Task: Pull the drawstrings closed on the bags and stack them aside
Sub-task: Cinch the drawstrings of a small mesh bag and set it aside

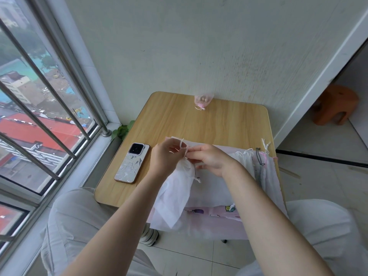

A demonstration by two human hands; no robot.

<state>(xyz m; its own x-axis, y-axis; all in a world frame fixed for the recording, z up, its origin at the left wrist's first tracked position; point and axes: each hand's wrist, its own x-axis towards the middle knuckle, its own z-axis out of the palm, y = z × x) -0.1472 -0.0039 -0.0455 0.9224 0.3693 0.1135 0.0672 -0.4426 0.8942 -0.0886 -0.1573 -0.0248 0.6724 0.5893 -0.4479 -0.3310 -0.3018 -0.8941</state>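
A white mesh drawstring bag (pixel 175 194) hangs over the near edge of the small wooden table (pixel 199 120), its neck gathered between my hands. My left hand (pixel 165 160) pinches the white drawstring (pixel 182 145) at the bag's neck. My right hand (pixel 211 159) grips the string and the bunched neck from the right. More bags lie in a pile (pixel 260 170) under and to the right of my right forearm, pale pink and white, with loose strings sticking up. A small pink pouch (pixel 203 100) with its neck tied stands at the table's far edge against the wall.
A phone (pixel 132 163) lies face down on the table left of my hands. A barred window (pixel 39 100) runs along the left. An orange stool (pixel 336 104) stands on the floor at the right. My knees are below the table.
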